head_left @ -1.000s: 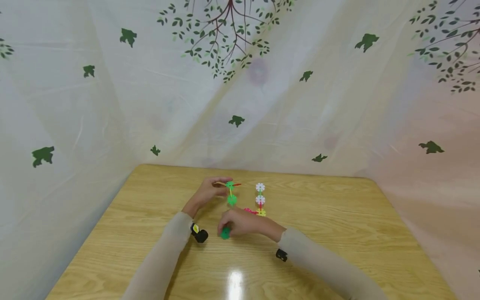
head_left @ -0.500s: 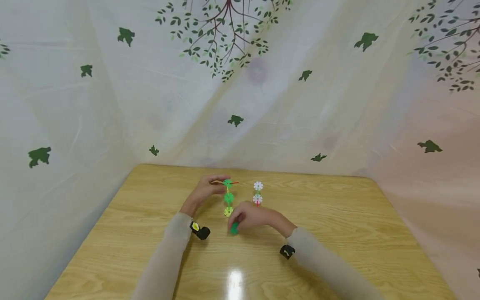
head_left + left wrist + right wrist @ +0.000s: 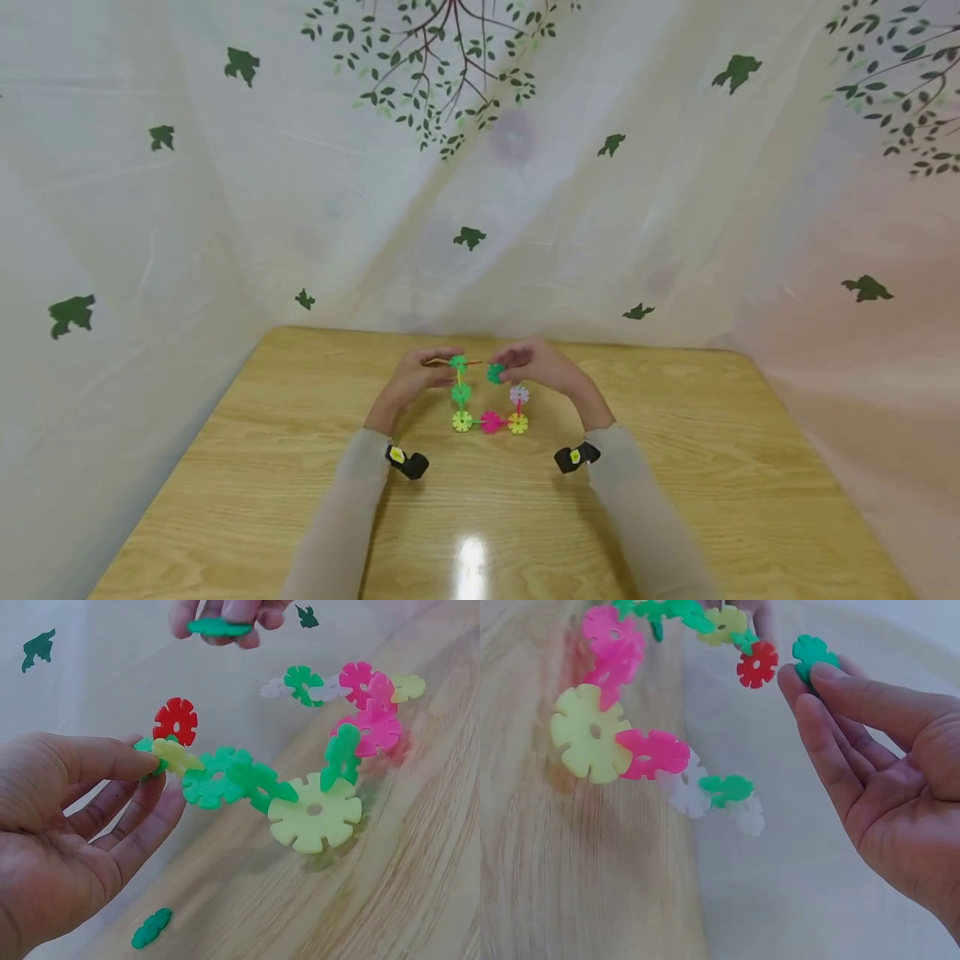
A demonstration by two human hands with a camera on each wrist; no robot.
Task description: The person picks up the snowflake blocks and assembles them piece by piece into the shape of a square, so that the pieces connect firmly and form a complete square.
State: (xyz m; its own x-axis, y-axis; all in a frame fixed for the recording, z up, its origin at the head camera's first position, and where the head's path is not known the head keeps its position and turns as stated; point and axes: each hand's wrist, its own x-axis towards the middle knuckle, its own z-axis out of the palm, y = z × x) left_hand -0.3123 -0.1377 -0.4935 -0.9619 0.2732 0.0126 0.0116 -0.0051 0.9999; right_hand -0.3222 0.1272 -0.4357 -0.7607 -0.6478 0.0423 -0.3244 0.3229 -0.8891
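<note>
A chain of snowflake-shaped interlocking discs stands in a U shape in the head view, with a pink disc [image 3: 491,422] between a yellow-green disc [image 3: 462,421] and a yellow disc [image 3: 518,423] along its near side. At the far left end, my left hand [image 3: 412,382] pinches a green disc; a red disc [image 3: 177,722] juts out beside the fingertips. My right hand [image 3: 542,368] pinches a separate dark green disc [image 3: 814,658] between thumb and fingers, above the right end of the chain. White discs [image 3: 686,787] and a small green one [image 3: 726,790] form that end.
Another dark green disc [image 3: 152,928] lies loose below my left hand in the left wrist view. The wooden table [image 3: 675,467] ends at a pale cloth [image 3: 570,258] printed with leaves and birds.
My right hand has moved from the near side of the chain to its far right end, carrying the dark green disc. The left hand keeps its pinch, nearly still.
</note>
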